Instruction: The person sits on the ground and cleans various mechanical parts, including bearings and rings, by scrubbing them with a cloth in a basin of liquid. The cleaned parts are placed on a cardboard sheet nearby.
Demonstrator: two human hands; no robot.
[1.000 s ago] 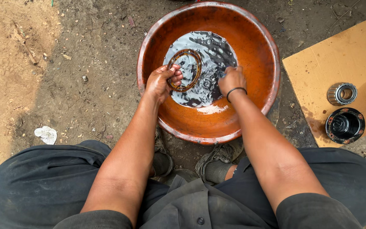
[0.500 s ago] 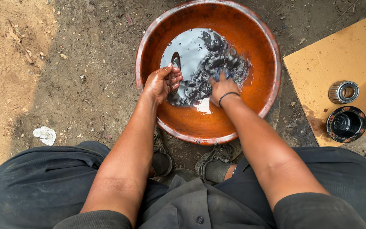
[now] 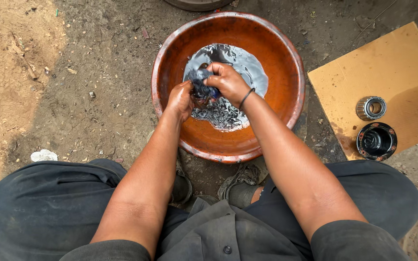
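An orange-brown basin [image 3: 286, 72] stands on the dirt ground in front of me, with dark oily liquid [image 3: 247, 67] pooled in its bottom. My left hand [image 3: 180, 99] and my right hand [image 3: 228, 82] meet over the liquid. Between them they grip a dark wet part [image 3: 201, 87], ribbed on its side and mostly hidden by my fingers. A black band circles my right wrist. Both forearms reach out from my lap.
A yellow-brown cardboard sheet [image 3: 388, 63] lies right of the basin, stained with oil. On it sit a metal roller bearing [image 3: 371, 108] and a black greasy cup-shaped part [image 3: 376, 141]. My shoes [image 3: 240, 186] rest below the basin. A white scrap [image 3: 43, 155] lies left.
A ring-shaped part seen flat in the liquid is now gripped between both hands. My right hand moved left to meet my left hand, and the liquid is stirred.
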